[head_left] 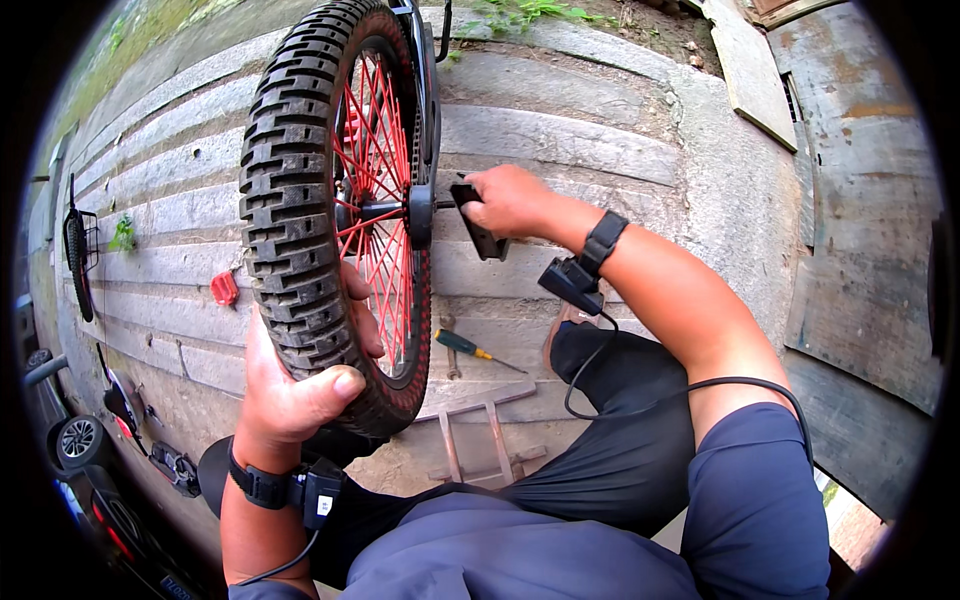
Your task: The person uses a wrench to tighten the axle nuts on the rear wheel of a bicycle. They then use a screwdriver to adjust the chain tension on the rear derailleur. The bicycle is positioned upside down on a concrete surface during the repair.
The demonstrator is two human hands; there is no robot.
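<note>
A fat knobby black bicycle tyre [290, 190] with red spokes [375, 150] stands upright before me. My left hand [300, 385] is closed round its near lower part, thumb on the tread and fingertips at the spokes. To the right of the wheel, my right hand [510, 205] is closed on a black oblong pedal [482, 230]. A short spindle links the pedal to a dark arm [421, 215] beside the hub. Some of my right fingers are hidden behind the hand.
A green-and-yellow screwdriver [470, 347] and a wrench [453, 350] lie on the paving, near a low wooden frame [475, 435]. A red object [224, 289] lies left of the wheel. A parked bicycle [77, 245] and cars stand far left; metal sheets [860, 200] line the right.
</note>
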